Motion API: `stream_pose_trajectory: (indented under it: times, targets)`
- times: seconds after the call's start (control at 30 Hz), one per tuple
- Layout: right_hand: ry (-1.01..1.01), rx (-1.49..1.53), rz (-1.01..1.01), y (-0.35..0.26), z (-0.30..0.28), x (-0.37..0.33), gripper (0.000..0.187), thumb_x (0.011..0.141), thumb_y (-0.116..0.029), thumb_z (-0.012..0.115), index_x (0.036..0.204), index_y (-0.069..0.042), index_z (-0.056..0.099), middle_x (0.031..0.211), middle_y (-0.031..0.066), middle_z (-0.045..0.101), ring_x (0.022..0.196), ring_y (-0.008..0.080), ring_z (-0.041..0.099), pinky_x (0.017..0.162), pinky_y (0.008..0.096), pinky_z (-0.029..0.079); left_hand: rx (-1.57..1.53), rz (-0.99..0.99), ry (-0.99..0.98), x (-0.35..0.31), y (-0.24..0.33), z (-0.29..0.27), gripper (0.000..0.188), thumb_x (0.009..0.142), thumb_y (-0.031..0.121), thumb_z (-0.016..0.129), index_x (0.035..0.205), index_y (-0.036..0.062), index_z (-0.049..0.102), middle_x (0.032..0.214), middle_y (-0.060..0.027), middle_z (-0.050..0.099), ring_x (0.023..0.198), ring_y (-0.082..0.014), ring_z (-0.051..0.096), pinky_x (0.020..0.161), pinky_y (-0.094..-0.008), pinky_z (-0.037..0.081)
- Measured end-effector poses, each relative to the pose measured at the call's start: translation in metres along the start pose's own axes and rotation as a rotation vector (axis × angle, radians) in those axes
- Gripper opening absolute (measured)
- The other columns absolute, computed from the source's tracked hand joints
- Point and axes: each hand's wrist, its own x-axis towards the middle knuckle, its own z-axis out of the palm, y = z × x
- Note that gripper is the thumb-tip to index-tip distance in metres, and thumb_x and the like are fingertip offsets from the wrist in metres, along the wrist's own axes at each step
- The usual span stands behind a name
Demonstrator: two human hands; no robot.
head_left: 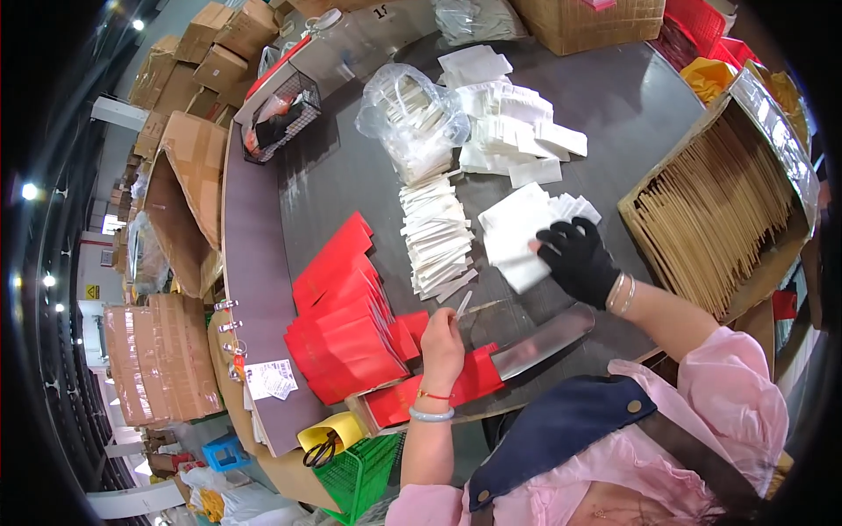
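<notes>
Closed in a pinch, my bare left hand (443,346) holds a narrow white slip (463,304) upright. Beneath it lies a flat red envelope-like sleeve (438,387), with a shiny translucent curved sheet (545,342) at its right end. My right hand (579,261), in a black glove with a bare thumb tip, curls over a pile of flat white packets (517,232) and pinches at its edge. A long row of folded white slips (436,237) lies left of that pile. Fanned red sleeves (346,324) are stacked left of my left hand.
More white packets (509,123) and a clear plastic bag of slips (410,114) lie farther back. A carton of brown card pieces (715,210) stands at right. A wire basket (285,114) sits far left. Scissors (321,449) rest in a yellow holder (338,430) at the near edge.
</notes>
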Motion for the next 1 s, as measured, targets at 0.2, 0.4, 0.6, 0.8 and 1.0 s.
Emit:
stream_pose_trajectory:
  times: [0.2,0.4,0.6,0.8,1.0]
  targets:
    - [-0.066,0.339,0.193,0.013,-0.072,-0.042,0.063,0.066,-0.012,0.076,0.126,-0.013,0.057,0.127,0.0132,0.056,0.119,0.0328,0.052,0.102,0.0452,0.037,-0.232,-0.078,-0.001,0.012,0.041,0.0,0.01,0.084,0.003,0.068,0.092,0.0008,0.063,0.086,-0.0118,0.062,0.076,-0.027,0.062,0.071,-0.0356,0.051]
    - [0.278,0.153,0.708,0.113,-0.091,-0.166,0.045,0.078,-0.006,0.069,0.122,-0.003,0.058,0.122,0.0151,0.06,0.115,0.0323,0.056,0.101,0.0393,0.043,-0.224,0.139,0.015,0.026,0.073,0.044,0.009,0.08,0.005,0.071,0.086,0.0022,0.064,0.099,-0.0135,0.057,0.088,-0.0308,0.059,0.074,-0.0376,0.05]
    - [0.013,-0.269,0.923,0.17,-0.092,-0.243,0.027,0.087,-0.016,0.058,0.111,-0.003,0.059,0.114,0.017,0.059,0.109,0.0352,0.056,0.094,0.0425,0.044,-0.158,-0.01,-0.098,0.009,0.061,0.067,0.011,0.079,0.011,0.074,0.084,0.0026,0.068,0.088,-0.0102,0.06,0.075,-0.0252,0.062,0.07,-0.0347,0.051]
    - [0.007,-0.184,0.93,0.175,-0.078,-0.246,0.02,0.088,-0.015,0.054,0.102,-0.001,0.057,0.103,0.0182,0.058,0.101,0.0374,0.055,0.086,0.0448,0.045,-0.379,-0.169,-0.235,0.003,0.092,0.027,0.009,0.078,0.01,0.074,0.08,0.0025,0.069,0.078,-0.0105,0.062,0.071,-0.0256,0.063,0.068,-0.0339,0.051]
    - [0.057,-0.228,1.031,0.196,-0.068,-0.272,0.033,0.095,-0.018,0.05,0.122,0.0,0.056,0.124,0.0181,0.059,0.116,0.0349,0.055,0.099,0.0393,0.043,0.049,0.039,-0.362,-0.039,0.081,0.011,0.007,0.075,0.014,0.075,0.076,0.0088,0.07,0.079,-0.0059,0.061,0.078,-0.0273,0.057,0.07,-0.0392,0.045]
